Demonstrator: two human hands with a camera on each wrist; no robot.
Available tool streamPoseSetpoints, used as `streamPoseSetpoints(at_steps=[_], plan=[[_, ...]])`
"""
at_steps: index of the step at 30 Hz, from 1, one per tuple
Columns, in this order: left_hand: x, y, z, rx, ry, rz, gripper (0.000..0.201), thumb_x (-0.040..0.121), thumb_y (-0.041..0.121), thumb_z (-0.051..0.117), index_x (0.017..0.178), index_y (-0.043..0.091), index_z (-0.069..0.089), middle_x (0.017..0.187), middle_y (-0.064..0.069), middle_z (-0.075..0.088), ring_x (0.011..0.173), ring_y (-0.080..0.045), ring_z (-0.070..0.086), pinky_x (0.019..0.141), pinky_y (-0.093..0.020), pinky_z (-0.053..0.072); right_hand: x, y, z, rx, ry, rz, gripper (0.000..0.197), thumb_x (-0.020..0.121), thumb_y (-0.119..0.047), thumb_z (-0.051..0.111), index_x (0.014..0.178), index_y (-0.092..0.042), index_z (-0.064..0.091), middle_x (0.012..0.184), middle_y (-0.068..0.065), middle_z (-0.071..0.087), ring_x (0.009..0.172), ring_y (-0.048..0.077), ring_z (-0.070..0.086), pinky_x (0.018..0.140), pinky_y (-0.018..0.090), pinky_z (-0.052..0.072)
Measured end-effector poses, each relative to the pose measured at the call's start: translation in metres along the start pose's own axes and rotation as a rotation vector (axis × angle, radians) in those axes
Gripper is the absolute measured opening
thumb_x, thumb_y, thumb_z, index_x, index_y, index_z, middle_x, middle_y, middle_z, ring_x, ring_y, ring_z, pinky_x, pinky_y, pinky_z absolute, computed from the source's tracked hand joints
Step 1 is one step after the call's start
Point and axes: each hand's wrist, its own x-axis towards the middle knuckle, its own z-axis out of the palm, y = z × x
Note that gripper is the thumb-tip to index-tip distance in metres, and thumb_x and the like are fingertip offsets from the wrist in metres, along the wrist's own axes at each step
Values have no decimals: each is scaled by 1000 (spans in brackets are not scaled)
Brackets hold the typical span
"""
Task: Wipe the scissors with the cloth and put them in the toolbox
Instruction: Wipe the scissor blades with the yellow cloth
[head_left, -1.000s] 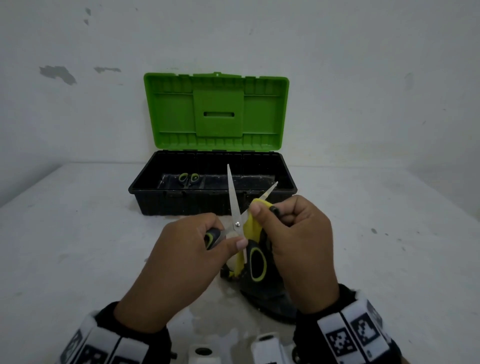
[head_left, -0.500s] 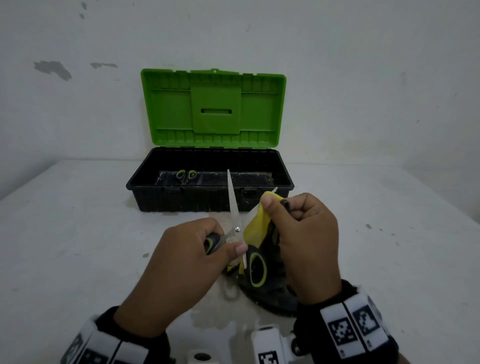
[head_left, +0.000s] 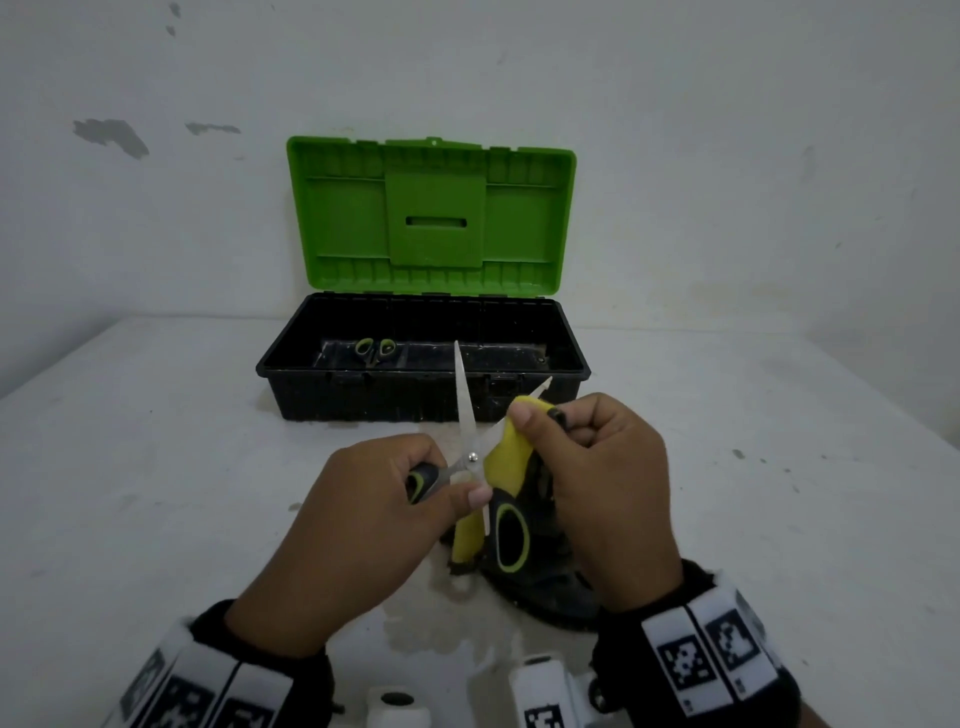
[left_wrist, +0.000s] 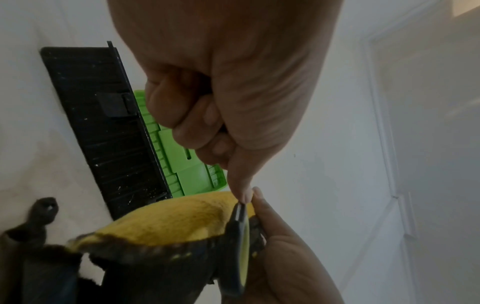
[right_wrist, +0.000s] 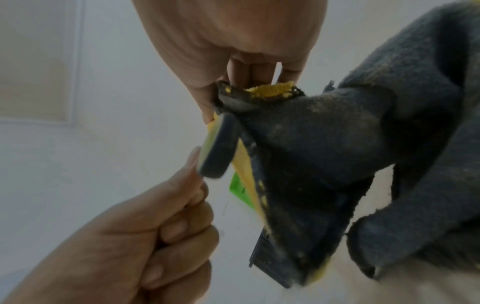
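Your left hand (head_left: 358, 525) is curled around one black-and-lime handle of the steel-bladed scissors (head_left: 470, 457), thumb pressed just below the pivot screw. The blades stand spread apart above your knuckles: one points straight up and away from you, the other slants toward your right hand. The second handle loop hangs between your two hands, just inside your right palm.

Your right hand (head_left: 602, 499) pinches the yellow cloth with its dark grey backing (head_left: 506, 457) around the slanted blade, thumb and forefinger closed on the fold near the tip, which pokes out beyond your fingers. The rest of the cloth trails down under that hand onto the white table (head_left: 156, 467).

Beyond both hands sits the black plastic toolbox (head_left: 423, 397), its green lid (head_left: 431, 213) upright. A smaller pair of green-handled scissors (head_left: 375, 351) lies inside, toward your left.
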Motion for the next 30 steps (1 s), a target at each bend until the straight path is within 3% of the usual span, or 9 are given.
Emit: streamPoseSetpoints(at_steps=[4,8,16,20,22,27,30], plan=[[3,0,4,13,6,10,36,76,54,69,63,21,61,53,13,51,50,-4,47,49,-14,37,17,0,-3,-2,99,1,34,80,-28,81,61,-15,55,39,-12,43,38,3,37,42,15,36],[6,-3,2,41,21,26,35,76,54,68,65,22,62,52,4,49,56,-7,50,52,-16,39,5,-1,0,-22,-13,-19,30,80,-27,80,66,-10,61,42,-11,51,37,0,43,42,12,37],[4,-3,9,-4,25,-14,38,75,57,67,64,21,61,52,3,48,48,-7,42,48,-19,35,36,4,-7,41,96,54,32,78,-29,83,63,-13,59,47,-4,48,43,10,43,45,20,41],[0,-3,10,-27,15,-44,37,75,54,71,64,20,61,51,5,44,48,-7,40,48,-18,34,45,9,-20,98,142,87,31,82,-31,79,76,-4,62,63,12,56,56,18,51,54,32,46],[0,-3,11,-43,25,-55,38,75,52,72,63,18,59,51,7,42,47,-6,39,47,-17,34,42,10,-24,89,134,65,34,84,-33,76,82,-2,61,66,14,56,58,20,52,57,34,47],[3,-3,14,-32,24,-83,42,75,56,69,65,16,60,54,5,42,48,-6,39,48,-17,34,24,2,-21,-50,113,-58,25,86,-38,73,80,-18,59,60,21,56,52,20,47,52,34,44],[7,-2,17,-10,30,-91,48,76,58,67,68,12,62,61,-9,53,50,-8,39,50,-20,34,11,-2,-12,-57,51,-162,17,84,-24,77,78,-18,63,67,6,67,59,17,63,57,29,51]])
